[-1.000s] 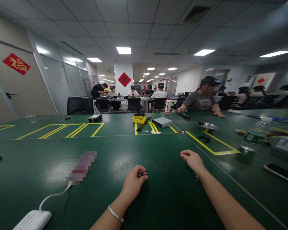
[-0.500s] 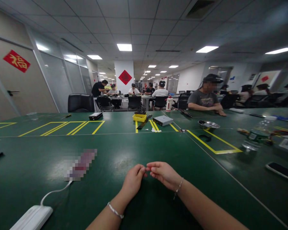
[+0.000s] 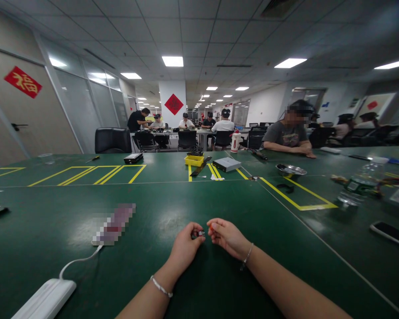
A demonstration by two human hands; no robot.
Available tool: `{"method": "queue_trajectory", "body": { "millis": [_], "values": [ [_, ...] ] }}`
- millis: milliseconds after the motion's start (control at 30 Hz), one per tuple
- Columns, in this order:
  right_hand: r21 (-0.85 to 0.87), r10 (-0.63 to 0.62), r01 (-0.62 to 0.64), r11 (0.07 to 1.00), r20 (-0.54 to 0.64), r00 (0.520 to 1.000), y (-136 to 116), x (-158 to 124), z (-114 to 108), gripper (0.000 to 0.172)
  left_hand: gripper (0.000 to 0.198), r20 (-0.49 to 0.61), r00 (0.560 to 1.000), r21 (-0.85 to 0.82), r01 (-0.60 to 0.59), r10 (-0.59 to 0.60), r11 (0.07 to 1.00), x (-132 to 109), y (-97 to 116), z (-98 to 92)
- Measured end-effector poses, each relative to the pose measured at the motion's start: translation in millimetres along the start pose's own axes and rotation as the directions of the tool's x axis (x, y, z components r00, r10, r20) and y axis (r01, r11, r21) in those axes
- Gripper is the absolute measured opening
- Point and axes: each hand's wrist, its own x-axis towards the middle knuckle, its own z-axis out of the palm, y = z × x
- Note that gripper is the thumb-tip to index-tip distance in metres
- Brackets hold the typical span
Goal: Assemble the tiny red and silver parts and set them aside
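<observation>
Close together above the green table (image 3: 146, 270), my two hands face each other with a small gap between their fingertips. My left hand (image 3: 186, 243) is closed on a small dark and silvery piece (image 3: 201, 233), which pokes out between thumb and forefinger; its kind is too small to make out. Between the thumb and fingers of my right hand (image 3: 229, 237) is a small orange-red piece (image 3: 211, 227), mostly covered by the fingers. Both wrists wear a bracelet.
To the left, a white power bank (image 3: 46, 299) is cabled to a blurred-out phone (image 3: 115, 226). Rightward are a water bottle (image 3: 362, 184), a dark phone (image 3: 392, 235) and a metal bowl (image 3: 291, 170). Farther off sit a yellow tray (image 3: 193, 160) and a grey box (image 3: 226, 165). A person (image 3: 287, 135) leans on the table.
My hands have drawn apart from touching fingertips. The dark silvery piece in my left and the orange-red piece in my right now show more clearly.
</observation>
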Motion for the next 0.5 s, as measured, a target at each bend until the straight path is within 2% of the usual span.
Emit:
{"method": "queue_trajectory", "body": {
  "millis": [200, 400, 500],
  "values": [
    [0.002, 0.005, -0.005, 1.0, 0.0, 1.0, -2.6, -1.5, 1.1, 0.026, 0.015, -0.007, 1.0, 0.013, -0.003, 0.003, 1.0, 0.0, 2.0, -0.3],
    [-0.015, 0.006, -0.006, 1.0, -0.003, 1.0, -4.6, -2.3, 4.4, 0.025, 0.024, 0.005, 1.0, 0.015, 0.002, -0.002, 1.0, -1.1, 5.8, -1.9],
    [-0.018, 0.008, -0.008, 1.0, -0.002, 1.0, -5.6, -3.1, 6.0, 0.027, 0.02, 0.004, 1.0, -0.006, 0.0, 0.0, 1.0, -1.3, 4.7, -1.7]
  ]
}}
